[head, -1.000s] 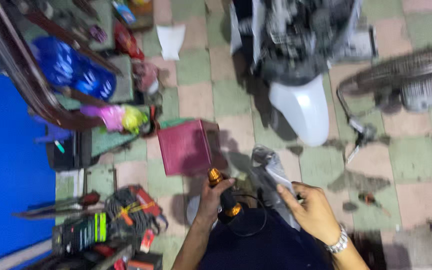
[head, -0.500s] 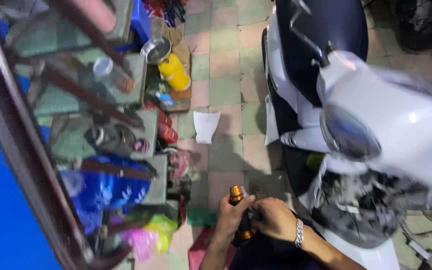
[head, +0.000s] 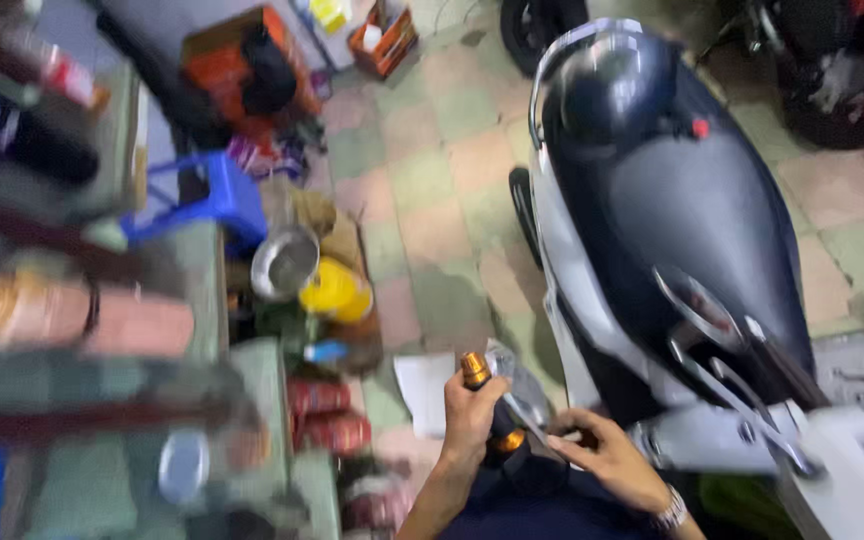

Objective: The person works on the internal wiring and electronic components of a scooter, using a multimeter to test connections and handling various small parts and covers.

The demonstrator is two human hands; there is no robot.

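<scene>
**Hands on a screwdriver beside the scooter**

While the person crouches low on the checked pink-and-green tiled floor [head: 432, 190], the left hand [head: 474, 415] is wrapped in a closed fist around the black-and-orange handle of a screwdriver [head: 482, 395], its orange butt end poking up above the knuckles. The right hand [head: 607, 462], a silver bracelet [head: 670, 512] at the wrist, has its fingers curled and pinching a crumpled clear plastic wrapper [head: 517, 385] that lies against the tool's shaft; both hands meet just beside each other near the bottom edge of the floor in view. Immediately to the right stands a dark blue scooter with white side panels [head: 682, 230], its seat running up toward the far end of the floor. A white sheet of paper [head: 424, 392] lies on the tiles just left of the hands. Further left, along the floor's edge, sit a yellow container [head: 335, 290], a steel bowl [head: 284, 262] and a blue plastic stool [head: 214, 195].
</scene>
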